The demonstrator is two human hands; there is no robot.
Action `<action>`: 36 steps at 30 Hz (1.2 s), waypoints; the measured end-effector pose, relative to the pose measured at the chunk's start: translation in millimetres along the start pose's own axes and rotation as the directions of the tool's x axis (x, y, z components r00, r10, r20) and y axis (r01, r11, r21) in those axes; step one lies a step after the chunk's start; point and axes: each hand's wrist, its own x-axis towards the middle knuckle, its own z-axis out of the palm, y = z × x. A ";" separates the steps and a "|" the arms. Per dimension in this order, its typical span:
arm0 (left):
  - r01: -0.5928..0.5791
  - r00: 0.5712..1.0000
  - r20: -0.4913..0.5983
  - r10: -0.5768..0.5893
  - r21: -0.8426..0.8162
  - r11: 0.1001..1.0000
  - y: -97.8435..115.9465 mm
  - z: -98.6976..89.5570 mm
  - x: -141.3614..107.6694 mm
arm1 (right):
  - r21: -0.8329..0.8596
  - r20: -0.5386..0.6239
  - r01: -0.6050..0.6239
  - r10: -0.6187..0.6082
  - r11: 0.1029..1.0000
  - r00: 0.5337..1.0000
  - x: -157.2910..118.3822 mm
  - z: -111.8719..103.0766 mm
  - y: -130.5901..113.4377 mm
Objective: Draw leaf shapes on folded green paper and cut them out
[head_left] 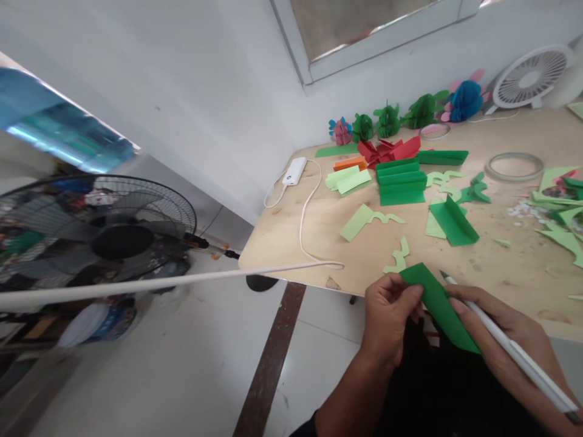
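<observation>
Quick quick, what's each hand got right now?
Left hand: closed, pinching the folded green paper.
Right hand: closed, holding the white pen, fingertips at the paper's edge.

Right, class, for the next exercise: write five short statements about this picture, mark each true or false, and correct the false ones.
1. The left hand pinches green paper. True.
2. The right hand holds scissors. False: the right hand holds a white pen-like tool.
3. A small white fan stands on the table. True.
4. The red paper lies on the floor. False: the red paper lies on the table.
5. A white cable crosses the tabletop. True.
</observation>
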 end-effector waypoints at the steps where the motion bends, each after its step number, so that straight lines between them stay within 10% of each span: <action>1: 0.007 1.000 -0.013 -0.007 0.017 1.000 0.4 -0.6 0.3 | -0.003 0.014 0.018 -0.018 1.000 1.000 -0.6 -0.7 -0.9; 7: 0.004 1.000 0.000 -0.004 0.152 0.988 2.6 -2.7 4.2 | -0.065 -0.025 0.151 -0.153 0.986 0.988 0.4 -1.1 -1.3; 11: -0.204 0.973 -0.007 0.231 0.439 0.875 2.6 -14.8 11.2 | -0.179 -0.069 0.206 -0.222 0.962 0.973 8.9 0.1 6.9; 17: -0.325 0.870 0.293 0.396 0.945 0.015 7.3 -40.3 22.5 | -0.375 -0.138 0.235 -0.304 0.897 0.943 27.6 3.2 28.6; 20: -0.285 0.890 0.331 0.313 0.940 -0.186 12.0 -40.2 28.5 | -0.395 -0.135 0.256 -0.331 0.883 0.934 34.1 7.1 36.2; 25: -0.277 0.925 0.328 0.191 0.928 -0.250 21.5 -34.1 38.9 | -0.407 -0.123 0.294 -0.371 0.865 0.921 37.8 11.0 43.9; 36: -0.255 0.940 0.272 0.206 0.961 -0.102 22.9 -34.2 34.7 | -0.564 -0.095 0.374 -0.508 0.737 0.856 42.7 17.8 51.0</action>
